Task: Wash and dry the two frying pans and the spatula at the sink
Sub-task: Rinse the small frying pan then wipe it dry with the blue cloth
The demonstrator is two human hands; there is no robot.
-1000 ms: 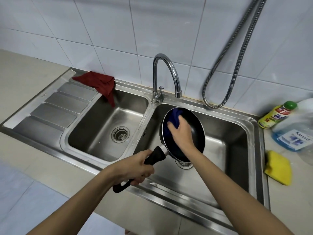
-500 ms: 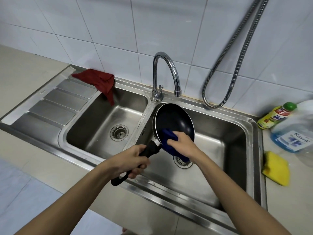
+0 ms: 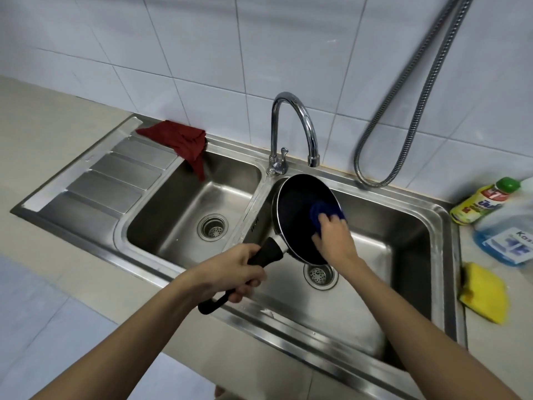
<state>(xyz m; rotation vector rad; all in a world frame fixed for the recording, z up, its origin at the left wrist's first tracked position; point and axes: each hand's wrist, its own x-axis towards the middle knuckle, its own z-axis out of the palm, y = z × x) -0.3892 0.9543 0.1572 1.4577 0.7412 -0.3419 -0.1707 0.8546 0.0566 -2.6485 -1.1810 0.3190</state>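
Frying pan (image 3: 300,215): tilted over the right sink basin (image 3: 403,255), handle clamped in my left hand (image 3: 230,272). Blue cloth (image 3: 327,213): pressed under my right hand's (image 3: 334,241) curled fingers, now moved from the near rim to the far side; wiping likely nearly finished. Faucet (image 3: 294,125): no water visible.

The scene is evenly and softly lit, bright enough, with a cool cast on the white wall tiles (image 3: 202,53). Highlights streak the chrome tap (image 3: 291,111) and the steel sink rim (image 3: 288,319); the basin walls fall into soft shadow. Wide-angle distortion bends tile lines and the worktop (image 3: 43,125) edge toward the frame's borders. Motion blur smears the right edge: the yellow sponge (image 3: 484,295), bottles (image 3: 487,200) and metal hose (image 3: 427,90) look soft.
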